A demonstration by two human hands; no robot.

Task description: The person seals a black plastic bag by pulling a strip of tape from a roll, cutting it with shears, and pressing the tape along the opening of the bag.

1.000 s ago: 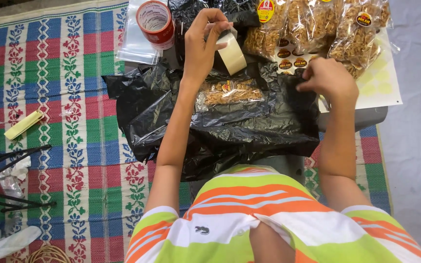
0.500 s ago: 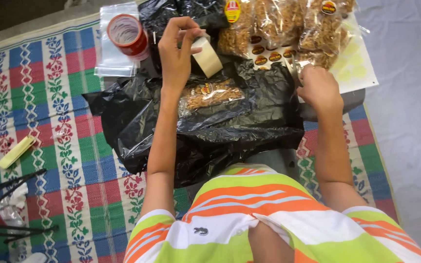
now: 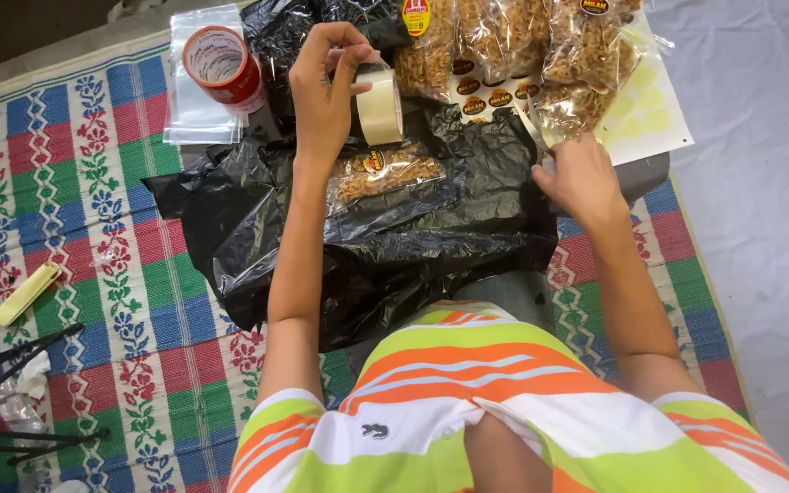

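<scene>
While my left hand (image 3: 326, 87) has its fingers clamped on the clear tape roll (image 3: 380, 103) above one snack packet (image 3: 383, 172) on the black bag (image 3: 385, 228), my right hand (image 3: 582, 178), fingers curled together, touches the far-right packets (image 3: 586, 64), which look yet to be bagged.

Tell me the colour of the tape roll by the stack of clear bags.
Red tape roll, seen in the head view.

Snack packet (image 3: 383, 171) on bag (image 3: 413, 237) (mat (image 3: 84, 228) beneath).

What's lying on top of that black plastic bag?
One clear snack packet lies on the black bag. The left hand holds a tape roll above it. Whatever is beneath the bag is covered.
</scene>
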